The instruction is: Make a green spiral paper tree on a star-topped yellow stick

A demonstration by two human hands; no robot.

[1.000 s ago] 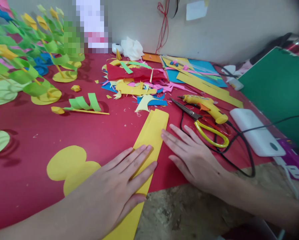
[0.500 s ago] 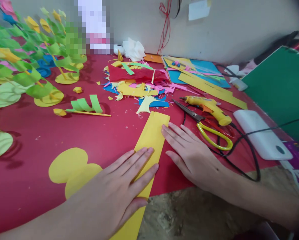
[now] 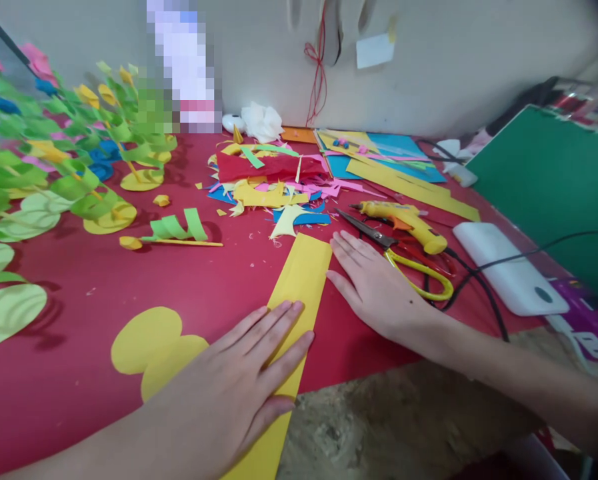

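Observation:
A long yellow paper strip lies on the red tabletop, its near end reaching past the front edge. My left hand rests flat across the strip with fingers spread. Beside the strip's far right edge, my right hand lies palm down, fingers stretched out and the tips at the paper's edge. Just beyond it are scissors with yellow handles and a yellow glue gun. Two overlapping yellow paper circles lie left of my left hand, which partly covers one.
A paper flower with a curled green strip lies at centre left. Several standing paper flowers crowd the left. Paper scraps are heaped behind the strip. A white power bank-like box, black cable and green board occupy the right.
My right hand has slid forward slightly along the strip's right edge. The left hand stays flat on the paper. The camera view has tilted and shifted a little.

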